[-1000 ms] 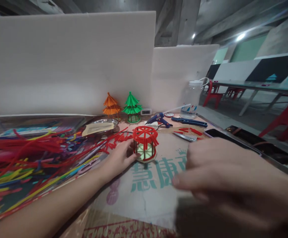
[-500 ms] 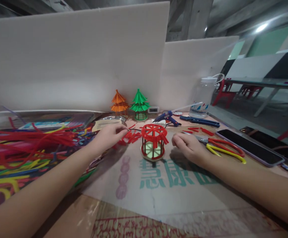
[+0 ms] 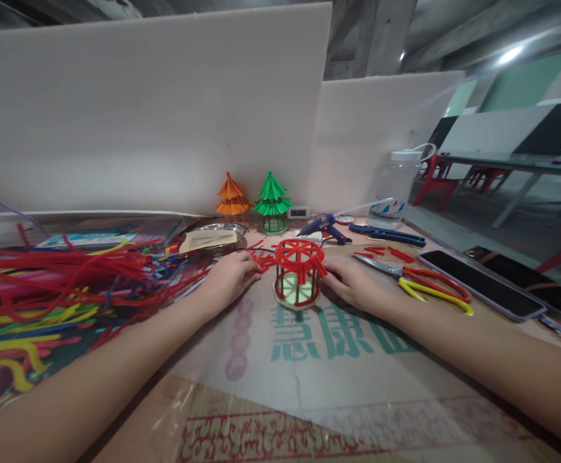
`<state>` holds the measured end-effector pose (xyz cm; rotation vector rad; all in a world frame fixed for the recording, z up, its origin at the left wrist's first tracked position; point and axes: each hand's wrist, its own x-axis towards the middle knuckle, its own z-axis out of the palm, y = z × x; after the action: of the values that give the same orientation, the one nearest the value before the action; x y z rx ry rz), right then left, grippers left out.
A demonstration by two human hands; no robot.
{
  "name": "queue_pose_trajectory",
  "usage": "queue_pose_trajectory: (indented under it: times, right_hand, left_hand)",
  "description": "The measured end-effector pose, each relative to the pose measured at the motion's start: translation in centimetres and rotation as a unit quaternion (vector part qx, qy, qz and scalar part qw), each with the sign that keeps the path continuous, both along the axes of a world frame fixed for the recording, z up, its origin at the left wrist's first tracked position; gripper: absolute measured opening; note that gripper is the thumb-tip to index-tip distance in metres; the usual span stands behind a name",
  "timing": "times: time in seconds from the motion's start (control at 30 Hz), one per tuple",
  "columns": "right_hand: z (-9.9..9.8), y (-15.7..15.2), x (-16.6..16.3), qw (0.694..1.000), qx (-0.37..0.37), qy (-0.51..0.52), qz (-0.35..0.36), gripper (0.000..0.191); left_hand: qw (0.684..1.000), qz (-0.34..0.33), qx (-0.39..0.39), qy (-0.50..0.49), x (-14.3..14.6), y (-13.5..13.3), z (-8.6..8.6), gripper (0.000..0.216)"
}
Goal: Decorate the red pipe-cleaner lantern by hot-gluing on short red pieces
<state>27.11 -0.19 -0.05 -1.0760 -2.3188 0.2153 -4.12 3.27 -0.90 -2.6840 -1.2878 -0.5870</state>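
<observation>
A small red model pavilion (image 3: 296, 297) stands upright on the table, with thin dark posts, a pale green floor, a red spoked ring on top and a few short red strips hanging at its front and right. My right hand (image 3: 350, 280) is closed at its right side, fingertips against the posts and hanging strips. To its left, my left hand (image 3: 235, 278) has its fingers pressed together by loose short red pipe cleaner pieces (image 3: 264, 258); what they pinch is hidden. Behind stand an orange model pavilion (image 3: 232, 200) and a green one (image 3: 271, 199).
Many coloured pipe cleaners (image 3: 58, 283) heap up at left. A metal dish (image 3: 220, 230) bears a pale card. A blue glue gun (image 3: 326, 227), pliers (image 3: 420, 284), a phone (image 3: 483, 285), a blue cutter (image 3: 387, 235) and a water bottle (image 3: 392, 186) lie or stand at right.
My right hand has moved left to the red pavilion's side. My left hand has come down toward the loose red pieces, its fingers drawn together.
</observation>
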Motion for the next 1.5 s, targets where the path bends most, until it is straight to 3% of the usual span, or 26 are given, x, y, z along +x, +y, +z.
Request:
queue_pose_trajectory:
  times: [0.27, 0.53, 0.67, 0.87, 1.03, 1.3, 1.5]
  right_hand:
    - [-0.9, 0.8, -0.1, 0.999, -0.030, 0.041, -0.014, 0.022]
    - [-0.7, 2.9, 1.7, 0.974, 0.009, 0.143, -0.177, 0.033]
    - [-0.2, 4.9, 3.4, 0.955, 0.033, 0.184, -0.230, 0.025]
    - [0.1, 7.8, 4.9, 0.952, -0.026, 0.155, -0.261, 0.051]
    - [1.1, 10.3, 5.1, 0.954, -0.085, 0.076, -0.276, 0.064]
    - [1.4, 12.8, 2.6, 0.952, -0.113, 0.007, -0.284, 0.036]
    - [2.4, 11.0, 2.5, 0.951, -0.098, 0.065, -0.287, 0.034]
  left_hand:
    - [0.998, 0.022, 0.032, 0.045, 1.0, -0.3, 0.3, 0.024]
    - [0.980, 0.080, -0.066, -0.168, 1.8, -2.1, 0.6, 0.016]
    - [0.983, 0.058, -0.086, -0.154, 2.0, -2.2, 0.5, 0.023]
    - [0.977, 0.027, -0.079, -0.198, 2.5, -2.6, 0.3, 0.035]
    - [0.980, 0.022, -0.096, -0.173, 3.8, -3.1, 0.2, 0.034]
    - [0.985, -0.029, -0.076, -0.152, 4.4, -3.1, -0.9, 0.025]
    - [0.977, -0.051, -0.102, -0.181, 4.0, -2.6, -1.1, 0.021]
